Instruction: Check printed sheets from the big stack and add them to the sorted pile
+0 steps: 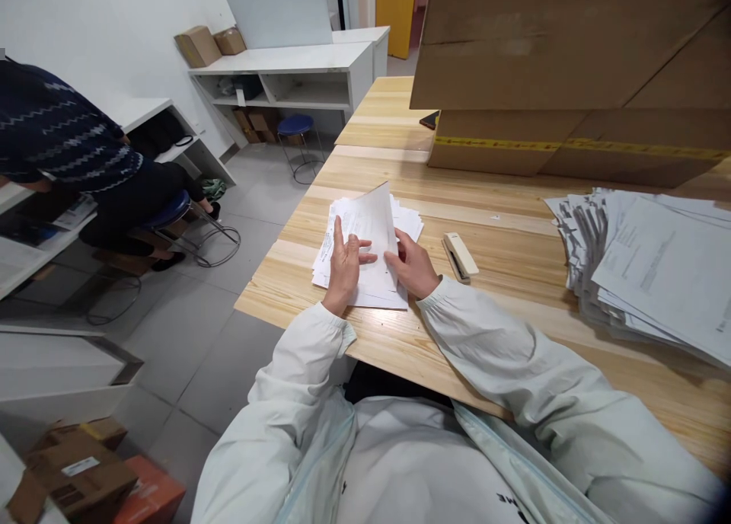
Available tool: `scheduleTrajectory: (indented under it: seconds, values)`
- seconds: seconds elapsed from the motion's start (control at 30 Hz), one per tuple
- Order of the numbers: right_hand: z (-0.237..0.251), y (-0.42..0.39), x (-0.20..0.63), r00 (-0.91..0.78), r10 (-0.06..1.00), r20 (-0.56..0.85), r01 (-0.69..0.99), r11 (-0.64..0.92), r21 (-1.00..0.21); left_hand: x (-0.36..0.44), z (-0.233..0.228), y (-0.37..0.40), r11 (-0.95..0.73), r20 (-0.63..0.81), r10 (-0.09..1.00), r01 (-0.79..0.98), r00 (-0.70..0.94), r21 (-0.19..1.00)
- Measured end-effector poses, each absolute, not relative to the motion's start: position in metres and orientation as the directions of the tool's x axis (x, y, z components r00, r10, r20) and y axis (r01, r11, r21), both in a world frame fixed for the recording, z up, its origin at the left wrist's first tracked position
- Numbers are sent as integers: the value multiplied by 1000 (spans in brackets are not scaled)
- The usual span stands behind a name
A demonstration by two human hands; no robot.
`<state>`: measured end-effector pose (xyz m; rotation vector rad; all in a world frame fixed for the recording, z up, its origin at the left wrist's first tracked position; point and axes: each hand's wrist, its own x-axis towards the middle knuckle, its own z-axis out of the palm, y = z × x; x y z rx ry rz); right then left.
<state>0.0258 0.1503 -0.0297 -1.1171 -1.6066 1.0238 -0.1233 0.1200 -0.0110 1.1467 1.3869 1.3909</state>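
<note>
A small pile of printed paper sheets (323, 263) lies on the wooden table in front of me. My left hand (346, 263) rests on the pile with its fingers spread. My right hand (414, 262) pinches the right edge of a white sheet of paper (374, 212), whose far part is lifted and bent up. To the right of my right hand lies a cream stapler (460, 257), touched by neither hand.
A tall, untidy stack of papers (656, 269) stands on the right of the wooden table (365, 341). Large cardboard boxes (502, 52) rise behind it. A dark phone-like object (429, 119) lies beside them. On the left, another person (74, 143) sits on a blue stool (168, 210).
</note>
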Motion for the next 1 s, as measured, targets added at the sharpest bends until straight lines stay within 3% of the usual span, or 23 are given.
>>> scheduleTrajectory:
  seconds: [0.2, 0.3, 0.4, 0.5, 0.67, 1.0]
  values:
    - [-10, 137, 61, -116, 975, 191, -66, 184, -981, -145, 19, 101, -229, 225, 818, 59, -529, 972]
    - [6, 103, 92, -229, 961, 152, -120, 127, -985, -146, 40, 74, -160, 99, 918, -131, -385, 978]
    - [7, 65, 114, -356, 932, 69, -84, 42, -996, -126, 41, 45, -40, 6, 990, -243, -139, 969]
    - [-7, 38, 121, -306, 949, 79, -4, 82, -997, -101, 24, 25, -33, -1, 989, -229, -149, 973]
    - [-28, 25, 119, -142, 963, 230, 227, 258, -939, -86, 6, 18, 1, -40, 987, -244, -158, 970]
    - [-27, 26, 115, -41, 945, 324, 280, 322, -904, -88, 4, 12, 55, -85, 987, -210, -137, 976]
